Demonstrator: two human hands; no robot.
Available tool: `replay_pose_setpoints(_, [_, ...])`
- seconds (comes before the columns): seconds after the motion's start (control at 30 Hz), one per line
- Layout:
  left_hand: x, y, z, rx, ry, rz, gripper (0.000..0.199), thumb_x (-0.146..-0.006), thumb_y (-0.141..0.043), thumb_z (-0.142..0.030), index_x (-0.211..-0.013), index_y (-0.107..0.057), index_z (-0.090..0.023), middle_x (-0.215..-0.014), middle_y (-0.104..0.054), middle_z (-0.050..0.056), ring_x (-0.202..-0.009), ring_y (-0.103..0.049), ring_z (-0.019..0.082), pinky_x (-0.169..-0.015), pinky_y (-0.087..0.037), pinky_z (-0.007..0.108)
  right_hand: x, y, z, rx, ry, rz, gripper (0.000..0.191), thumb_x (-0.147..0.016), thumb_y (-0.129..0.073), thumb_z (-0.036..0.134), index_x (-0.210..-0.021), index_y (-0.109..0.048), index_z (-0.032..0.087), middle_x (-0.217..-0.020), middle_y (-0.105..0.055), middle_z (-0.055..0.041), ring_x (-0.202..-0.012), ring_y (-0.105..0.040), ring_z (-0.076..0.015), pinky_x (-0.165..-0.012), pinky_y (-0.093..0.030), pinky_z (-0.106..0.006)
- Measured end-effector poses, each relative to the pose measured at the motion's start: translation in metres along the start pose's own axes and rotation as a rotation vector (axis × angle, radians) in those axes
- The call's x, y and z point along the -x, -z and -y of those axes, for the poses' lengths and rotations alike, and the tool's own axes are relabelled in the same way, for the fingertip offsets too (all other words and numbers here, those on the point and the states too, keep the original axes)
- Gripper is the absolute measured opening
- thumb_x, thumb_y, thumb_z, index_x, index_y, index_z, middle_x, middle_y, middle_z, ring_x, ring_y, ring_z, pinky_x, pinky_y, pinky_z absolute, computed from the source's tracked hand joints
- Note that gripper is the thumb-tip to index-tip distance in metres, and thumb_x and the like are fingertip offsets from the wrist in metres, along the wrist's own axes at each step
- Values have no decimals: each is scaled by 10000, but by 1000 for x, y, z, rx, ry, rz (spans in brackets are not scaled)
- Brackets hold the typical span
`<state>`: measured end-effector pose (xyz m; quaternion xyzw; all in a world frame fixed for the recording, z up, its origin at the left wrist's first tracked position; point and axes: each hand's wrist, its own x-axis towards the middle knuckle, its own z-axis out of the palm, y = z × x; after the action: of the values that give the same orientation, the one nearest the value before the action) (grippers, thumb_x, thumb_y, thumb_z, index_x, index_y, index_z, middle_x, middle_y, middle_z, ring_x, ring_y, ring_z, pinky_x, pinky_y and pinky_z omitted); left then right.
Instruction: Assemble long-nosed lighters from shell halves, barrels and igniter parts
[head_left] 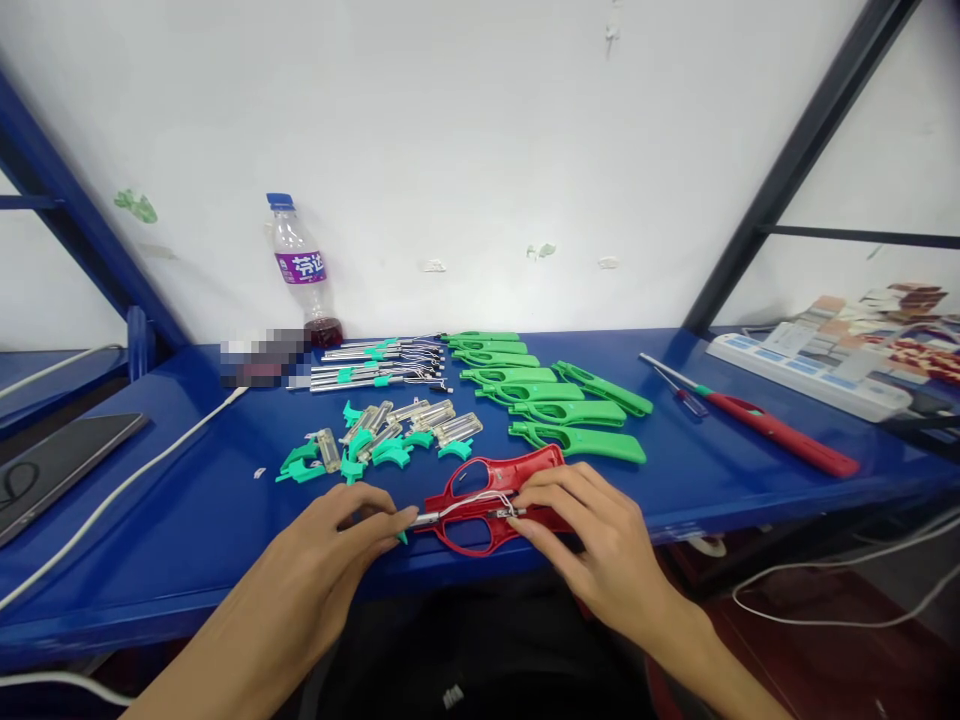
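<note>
Two red lighter shell halves lie at the table's near edge, with white wires running across them. My left hand is closed in a pinch on a metal lighter tube at the shells' left end; a bit of green shows under its fingers. My right hand pinches a small igniter piece on the wires, over the shells' middle. The fingers hide part of that piece. Behind my hands lie clear fuel tanks and green triggers, several of each.
Several green lighter shells and metal tubes with wires lie farther back. On the right are a finished-looking red lighter, a screwdriver and a power strip. A bottle, a phone and a white cable occupy the left.
</note>
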<state>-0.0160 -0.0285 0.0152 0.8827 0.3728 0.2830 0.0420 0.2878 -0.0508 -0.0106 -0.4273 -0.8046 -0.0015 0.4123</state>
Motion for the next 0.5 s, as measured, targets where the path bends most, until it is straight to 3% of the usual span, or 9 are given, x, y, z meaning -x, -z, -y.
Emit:
replay_pose_setpoints(0.3, [-2, 9, -12, -68, 5, 76, 445, -1033, -366, -136, -1195, -759, -266, -1034, -709, 60, -788, -743, 144, -678, -588, 203, -1, 1, -2, -29, -45, 32, 94, -1036, -669, 320, -1071, -660, 233, -1055, -743, -13, -943, -648, -193, -859, -466, -320])
replay_pose_setpoints(0.5, [0, 10, -16, -131, -1, 105, 582, -903, -370, -31, -1270, -751, -275, -1040, -713, 77, -748, -742, 148, -646, -602, 210, -2, 1, 0, -28, -97, 62, 110, -1047, -648, 351, -1034, -640, 242, -1042, -734, -3, -949, -641, -195, -844, -455, -315])
